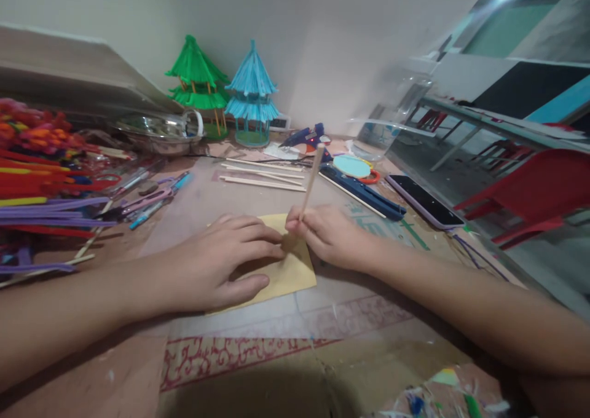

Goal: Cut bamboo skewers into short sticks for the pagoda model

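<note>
My left hand (pixel 221 261) lies flat, fingers stretched out, pressing down on a yellow-brown piece of paper (pixel 295 273) on the table. My right hand (pixel 329 233) is closed in a pinch on a thin wooden stick (pixel 312 178), held upright and leaning slightly right, with its lower end on the paper next to my left fingertips.
Several loose wooden sticks (pixel 262 175) lie behind the paper. Coloured pipe cleaners (pixel 41 184) pile up at the left, with pens (pixel 152 203) beside them. A metal bowl (pixel 159 132), green pagoda model (pixel 198 83), blue pagoda model (pixel 252 92), glue gun (pixel 306 136), blue ruler (pixel 364 192) and phone (pixel 424 200) stand farther back.
</note>
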Tool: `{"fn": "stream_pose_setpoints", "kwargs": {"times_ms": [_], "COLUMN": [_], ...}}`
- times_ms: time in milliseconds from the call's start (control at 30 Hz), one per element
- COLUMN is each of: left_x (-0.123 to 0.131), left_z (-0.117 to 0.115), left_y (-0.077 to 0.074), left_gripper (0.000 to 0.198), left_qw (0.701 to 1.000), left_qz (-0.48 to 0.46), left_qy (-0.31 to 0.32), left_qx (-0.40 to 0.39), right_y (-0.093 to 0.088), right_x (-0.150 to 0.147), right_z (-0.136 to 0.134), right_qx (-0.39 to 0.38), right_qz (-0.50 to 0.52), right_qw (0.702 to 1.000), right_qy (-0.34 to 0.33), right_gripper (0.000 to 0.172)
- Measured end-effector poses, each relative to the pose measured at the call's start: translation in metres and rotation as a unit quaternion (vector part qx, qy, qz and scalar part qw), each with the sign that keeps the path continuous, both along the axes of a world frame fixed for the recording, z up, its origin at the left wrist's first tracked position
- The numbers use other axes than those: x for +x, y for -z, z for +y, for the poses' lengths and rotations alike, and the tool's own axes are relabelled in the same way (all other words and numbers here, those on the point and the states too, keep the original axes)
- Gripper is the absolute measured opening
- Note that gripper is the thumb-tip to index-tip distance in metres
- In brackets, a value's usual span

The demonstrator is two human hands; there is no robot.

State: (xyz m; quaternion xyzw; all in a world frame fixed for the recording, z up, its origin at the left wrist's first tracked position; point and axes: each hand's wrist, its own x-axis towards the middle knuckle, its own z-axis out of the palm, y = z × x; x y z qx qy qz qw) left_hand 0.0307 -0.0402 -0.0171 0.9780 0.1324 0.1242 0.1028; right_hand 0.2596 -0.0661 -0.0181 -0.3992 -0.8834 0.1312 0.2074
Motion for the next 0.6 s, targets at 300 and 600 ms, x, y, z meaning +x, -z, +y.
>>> {"fn": "stream_pose_setpoints", "kwargs": {"times_ms": [300,600], "left_x": [-0.0001,-0.0003], "left_z": [-0.0007,-0.0006], "left_y": [-0.0008,-0.0005], "left_gripper": [0.031,0.030], "left_qw": [1.000,1.000], "left_qz": [0.006,0.003], "left_qy": [-0.005,-0.010], "left_qx": [-0.003,-0.011], "right_y": [-0.0017,-0.0031], "right_x": [-0.0022,-0.0063], "right_z": [-0.0004,-0.0016], "right_qx": [-0.025,-0.047], "right_qz": [-0.018,-0.019], "right_qw": [0.999,0.999], "right_qy": [0.008,-0.005], "right_gripper": [0.031,0.030]}}
